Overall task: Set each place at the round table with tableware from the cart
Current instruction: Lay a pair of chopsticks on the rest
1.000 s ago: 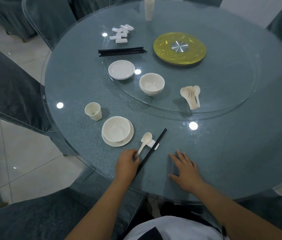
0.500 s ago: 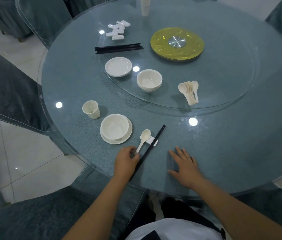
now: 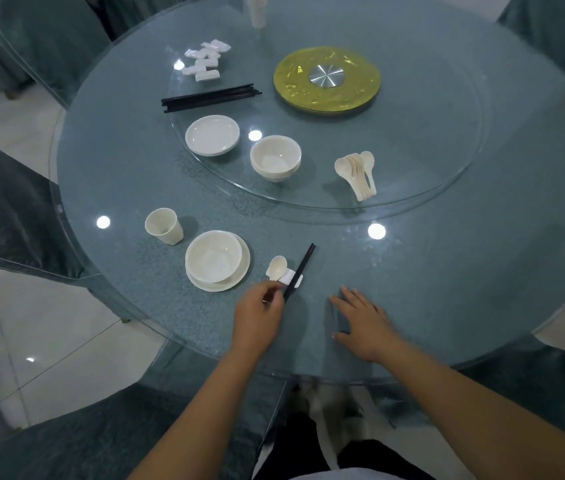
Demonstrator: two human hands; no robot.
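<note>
One place is laid at the near edge of the round glass table (image 3: 481, 271): a white cup (image 3: 164, 225), a bowl on a plate (image 3: 217, 260), a white spoon (image 3: 276, 268) and black chopsticks (image 3: 301, 270) across a small white rest (image 3: 291, 279). My left hand (image 3: 256, 315) pinches the spoon's handle beside the near ends of the chopsticks. My right hand (image 3: 360, 323) lies flat on the glass to the right, fingers spread, holding nothing.
On the glass turntable (image 3: 447, 150) lie a plate stack (image 3: 212, 135), stacked bowls (image 3: 275, 158), several spoons (image 3: 359, 173), a bundle of chopsticks (image 3: 210, 95), white rests (image 3: 206, 60), a cup stack (image 3: 256, 10) and a yellow centre disc (image 3: 326, 79). Covered chairs (image 3: 7, 202) ring the table.
My left hand has slid forward along the spoon's handle, closer to the rest. The right hand stays flat on the glass.
</note>
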